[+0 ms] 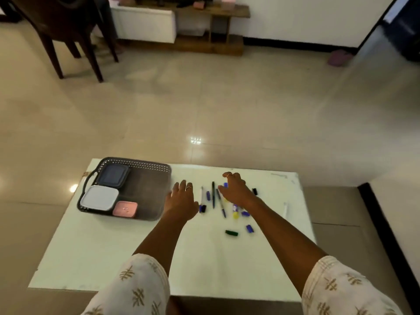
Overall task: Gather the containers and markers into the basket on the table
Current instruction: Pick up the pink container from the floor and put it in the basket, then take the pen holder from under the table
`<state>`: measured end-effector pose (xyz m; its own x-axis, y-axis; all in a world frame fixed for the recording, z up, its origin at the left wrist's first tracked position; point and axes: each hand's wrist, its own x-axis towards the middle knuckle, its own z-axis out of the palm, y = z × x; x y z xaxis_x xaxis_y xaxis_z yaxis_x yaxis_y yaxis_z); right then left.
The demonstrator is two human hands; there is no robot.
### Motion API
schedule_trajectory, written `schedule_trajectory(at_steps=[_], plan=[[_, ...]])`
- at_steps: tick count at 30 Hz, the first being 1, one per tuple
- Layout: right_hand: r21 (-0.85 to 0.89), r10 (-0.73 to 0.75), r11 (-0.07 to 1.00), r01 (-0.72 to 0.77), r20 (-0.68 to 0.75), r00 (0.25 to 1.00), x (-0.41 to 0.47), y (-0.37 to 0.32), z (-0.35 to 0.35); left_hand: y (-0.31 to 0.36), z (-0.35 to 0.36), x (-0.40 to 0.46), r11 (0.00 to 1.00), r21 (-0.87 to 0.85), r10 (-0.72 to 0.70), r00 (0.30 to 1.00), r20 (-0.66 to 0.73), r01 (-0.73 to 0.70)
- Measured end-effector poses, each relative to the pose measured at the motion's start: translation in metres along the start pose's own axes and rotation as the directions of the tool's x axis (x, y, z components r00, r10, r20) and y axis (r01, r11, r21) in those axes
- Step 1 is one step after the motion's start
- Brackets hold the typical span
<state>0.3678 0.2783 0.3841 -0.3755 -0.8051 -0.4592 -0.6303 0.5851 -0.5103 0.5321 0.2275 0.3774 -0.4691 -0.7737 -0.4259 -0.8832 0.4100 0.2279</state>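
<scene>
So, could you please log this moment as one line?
containers: in basket | markers: on table | hands: left, right open, reaching

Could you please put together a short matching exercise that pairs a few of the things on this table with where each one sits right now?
Things:
1. white-lidded container
2. dark-lidded container
3. pink container
4. green cap

Places:
A. on the bare table, nearer the person than the scattered pens
B. in the basket, at its far left corner
C. in the basket, along its near edge
D. in the basket, by the left handle

Pairs: 1-D, 2-B, 3-C, 4-A
</scene>
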Motion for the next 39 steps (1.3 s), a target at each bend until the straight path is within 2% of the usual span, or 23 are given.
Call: schedule_trajectory(at_steps=[6,8,12,20,27,33,39], plan=[[0.085,-0.048,0.995,0.058,-0.118,0.992,-0.088,0.112,-0.1,0.156,0.005,-0.047,0.995,0.01,0.101,0.985,-0.14,-0.101],[0.084,-0.052,0.994,0.067,-0.165,0.985,-0.119,0.153,-0.127,0.201,0.011,-0.063,0.99,0.051,0.137,0.982,-0.131,-0.131],[0.082,0.055,0.996,-0.039,-0.196,0.979,-0.173,0.245,-0.187,0.295,0.032,-0.082,0.971,0.105,0.224,0.972,-0.076,-0.216],[0.118,0.14,0.987,-0.111,-0.273,0.952,-0.196,0.353,-0.249,0.424,0.05,-0.055,0.953,0.119,0.285,0.958,-0.028,-0.28],[0.078,0.102,0.993,-0.089,-0.19,0.976,-0.158,0.415,-0.302,0.513,0.064,-0.01,0.965,0.079,0.252,0.967,-0.038,-0.249],[-0.202,-0.044,0.979,0.029,-0.072,0.996,-0.111,0.445,-0.366,0.568,0.06,0.036,0.997,-0.019,0.074,0.997,-0.018,-0.074],[-0.285,-0.066,0.957,0.061,-0.009,0.998,-0.057,0.481,-0.437,0.613,0.039,0.074,0.997,-0.071,-0.008,0.999,-0.045,0.005]])
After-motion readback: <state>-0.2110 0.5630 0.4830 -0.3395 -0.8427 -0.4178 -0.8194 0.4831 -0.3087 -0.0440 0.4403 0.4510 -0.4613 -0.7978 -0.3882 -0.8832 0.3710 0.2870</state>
